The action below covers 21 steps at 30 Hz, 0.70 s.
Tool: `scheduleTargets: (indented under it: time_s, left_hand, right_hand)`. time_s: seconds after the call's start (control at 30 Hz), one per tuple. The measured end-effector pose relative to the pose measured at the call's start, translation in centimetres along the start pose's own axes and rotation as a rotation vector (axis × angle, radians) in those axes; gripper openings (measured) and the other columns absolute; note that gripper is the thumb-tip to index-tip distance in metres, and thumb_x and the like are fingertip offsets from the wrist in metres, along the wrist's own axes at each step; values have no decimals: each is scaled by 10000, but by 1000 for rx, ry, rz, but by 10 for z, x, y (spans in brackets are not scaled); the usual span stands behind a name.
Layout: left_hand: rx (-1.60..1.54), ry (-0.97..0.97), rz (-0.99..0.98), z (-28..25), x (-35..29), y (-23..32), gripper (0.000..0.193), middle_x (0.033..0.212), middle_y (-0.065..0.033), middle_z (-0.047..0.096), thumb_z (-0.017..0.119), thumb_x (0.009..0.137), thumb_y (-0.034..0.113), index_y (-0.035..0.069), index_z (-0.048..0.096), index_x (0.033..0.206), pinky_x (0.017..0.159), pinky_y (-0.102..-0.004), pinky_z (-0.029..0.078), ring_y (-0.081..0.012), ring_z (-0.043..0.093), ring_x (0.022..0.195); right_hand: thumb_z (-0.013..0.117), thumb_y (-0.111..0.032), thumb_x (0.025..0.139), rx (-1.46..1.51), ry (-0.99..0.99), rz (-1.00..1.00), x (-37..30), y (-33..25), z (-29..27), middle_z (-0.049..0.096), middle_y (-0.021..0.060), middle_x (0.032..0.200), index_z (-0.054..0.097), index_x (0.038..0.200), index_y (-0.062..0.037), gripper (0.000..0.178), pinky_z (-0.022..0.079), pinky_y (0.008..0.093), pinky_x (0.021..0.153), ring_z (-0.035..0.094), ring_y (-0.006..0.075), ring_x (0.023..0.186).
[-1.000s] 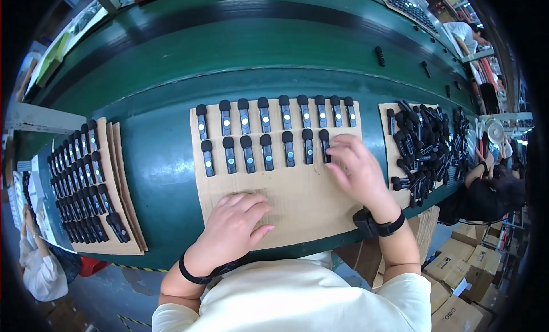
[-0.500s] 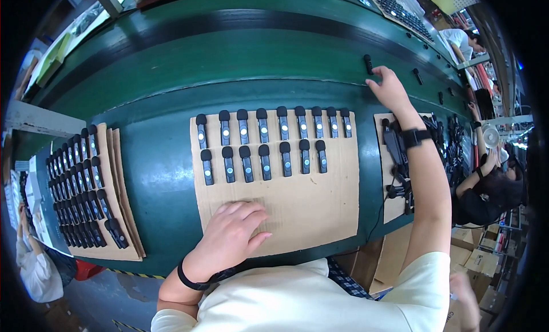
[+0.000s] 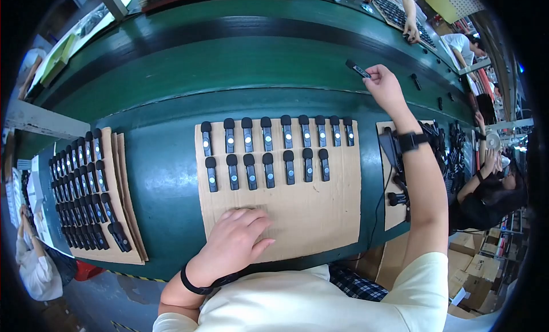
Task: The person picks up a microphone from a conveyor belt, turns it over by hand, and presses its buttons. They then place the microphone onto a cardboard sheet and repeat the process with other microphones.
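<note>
Head view shows the right hand (image 3: 384, 87), empty a half-second ago, now pinching a black foam-tipped device (image 3: 358, 69) over the green counter (image 3: 274, 63), so it is in hand; the loosely curled left hand (image 3: 239, 234) rests on cardboard (image 3: 314, 218), seemingly empty.

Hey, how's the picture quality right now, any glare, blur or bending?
Head view: pale glare on the green bench, left of the middle cardboard sheet; head view: the seam behind that sheet arches, fisheye-style, and the corners go black; head view: the right hand and the black microphone it holds look fairly sharp.
</note>
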State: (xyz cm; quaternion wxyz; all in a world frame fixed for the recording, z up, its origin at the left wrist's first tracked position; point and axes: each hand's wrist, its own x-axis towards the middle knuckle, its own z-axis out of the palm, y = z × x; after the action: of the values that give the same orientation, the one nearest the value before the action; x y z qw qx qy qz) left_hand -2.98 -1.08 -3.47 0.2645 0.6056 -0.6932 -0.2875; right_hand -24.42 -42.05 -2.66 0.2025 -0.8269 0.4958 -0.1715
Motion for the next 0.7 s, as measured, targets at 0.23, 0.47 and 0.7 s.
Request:
scheduleTargets:
  time_s: [0.23, 0.47, 0.7]
  left_hand:
    - [-131, 92, 7, -21, 0, 5, 254, 1109, -103, 662, 754, 803, 138, 63, 680, 1033, 910, -394, 478, -295, 624, 1020]
    - [-296, 417, 123, -48, 19, 17, 321, 1040, -128, 657, 743, 780, 48, 28, 637, 1082, 841, -382, 492, -299, 638, 953]
    - [-387, 494, 122, -53, 29, 39, 410, 1091, -151, 647, 695, 788, -41, -34, 572, 1179, 908, -349, 488, -244, 630, 998]
  right_hand:
    - [661, 76, 844, 484, -45, -250, -120, -97, -11, 620, 43, 1036, 631, 1105, 16, 269, 473, 228, 802, 559, 79, 879]
    - [675, 97, 805, 653, -122, -334, -196, -142, -13, 621, 99, 1051, 623, 1090, 38, 296, 464, 279, 855, 578, 158, 947]
    - [728, 73, 757, 667, -33, -496, -219, -165, 0, 662, 130, 960, 655, 1045, 22, 301, 506, 306, 767, 637, 235, 837]
